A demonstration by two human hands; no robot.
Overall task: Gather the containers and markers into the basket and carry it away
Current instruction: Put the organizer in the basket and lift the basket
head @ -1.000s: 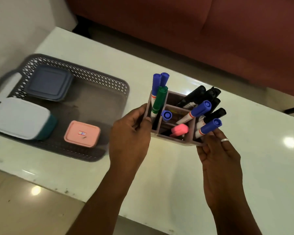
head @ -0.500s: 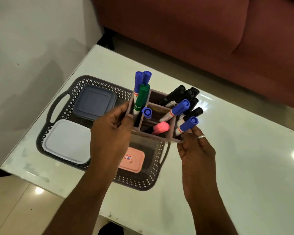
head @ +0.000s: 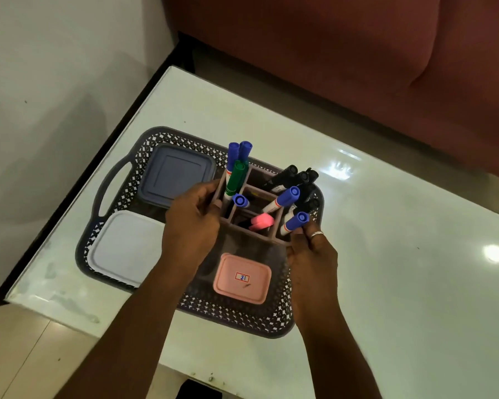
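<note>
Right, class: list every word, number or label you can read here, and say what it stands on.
"81" as seen here, perhaps 18 upside down: on the sticker on the pink container.
Print on the markers: too small to read.

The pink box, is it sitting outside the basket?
No, the pink box lies inside the basket, near its front wall.

home living room, red sofa (head: 357, 53), glossy white table (head: 386, 254)

Bare forearms (head: 144, 326), silver ring (head: 317, 234) on right grip (head: 311, 254)
</note>
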